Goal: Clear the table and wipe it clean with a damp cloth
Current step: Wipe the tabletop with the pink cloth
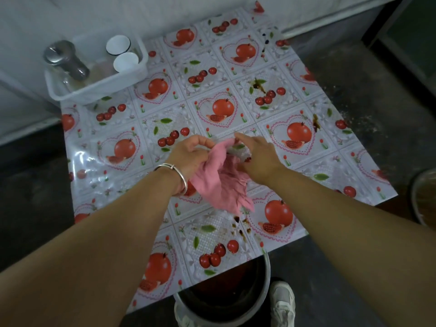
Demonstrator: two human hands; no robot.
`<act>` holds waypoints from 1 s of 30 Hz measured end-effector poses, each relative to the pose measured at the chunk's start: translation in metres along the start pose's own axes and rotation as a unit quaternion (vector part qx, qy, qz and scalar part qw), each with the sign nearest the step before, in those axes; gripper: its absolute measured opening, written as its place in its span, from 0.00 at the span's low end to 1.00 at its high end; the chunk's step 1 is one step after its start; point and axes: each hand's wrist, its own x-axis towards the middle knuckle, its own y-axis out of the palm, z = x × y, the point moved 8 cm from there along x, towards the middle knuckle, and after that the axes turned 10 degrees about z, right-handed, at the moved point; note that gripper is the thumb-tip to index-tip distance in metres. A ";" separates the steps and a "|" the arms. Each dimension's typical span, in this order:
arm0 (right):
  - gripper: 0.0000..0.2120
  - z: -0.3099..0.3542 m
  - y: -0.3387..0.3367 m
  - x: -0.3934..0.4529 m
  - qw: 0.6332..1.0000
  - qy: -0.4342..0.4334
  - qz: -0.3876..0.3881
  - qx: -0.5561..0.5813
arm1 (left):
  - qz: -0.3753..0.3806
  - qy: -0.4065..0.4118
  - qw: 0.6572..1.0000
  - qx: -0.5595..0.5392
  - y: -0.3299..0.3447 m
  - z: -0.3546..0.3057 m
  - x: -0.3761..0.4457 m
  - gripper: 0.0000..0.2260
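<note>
Head view: both hands, left hand (188, 154) and right hand (258, 159), pinch the bunched pink cloth (221, 182) just above the tabletop (236, 67) centre. Step judged: readying cloth for wiping. Next: spread it, then press onto brown stains (239, 226) at 6 o'clock from the cloth.

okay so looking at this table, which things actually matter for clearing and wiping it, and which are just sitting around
Part of the job:
- pink cloth, held by left hand and right hand
- tablecloth with dark stains
- white basket with shaker and cups, not yet cleared

Just lying about:
- bucket under the table edge
- shoe
</note>
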 end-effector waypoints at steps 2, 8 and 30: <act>0.15 0.012 -0.017 0.002 0.998 -0.015 -0.049 -0.030 | 0.017 0.002 0.999 -0.030 -0.003 -0.008 0.000 0.13; 0.04 0.027 -0.077 -0.014 0.976 -0.075 -0.138 0.150 | 0.070 0.028 0.988 -0.133 -0.016 -0.031 -0.003 0.04; 0.07 0.083 -0.121 -0.012 0.964 -0.164 -0.193 0.075 | -0.133 0.176 0.969 0.111 -0.077 -0.114 -0.005 0.06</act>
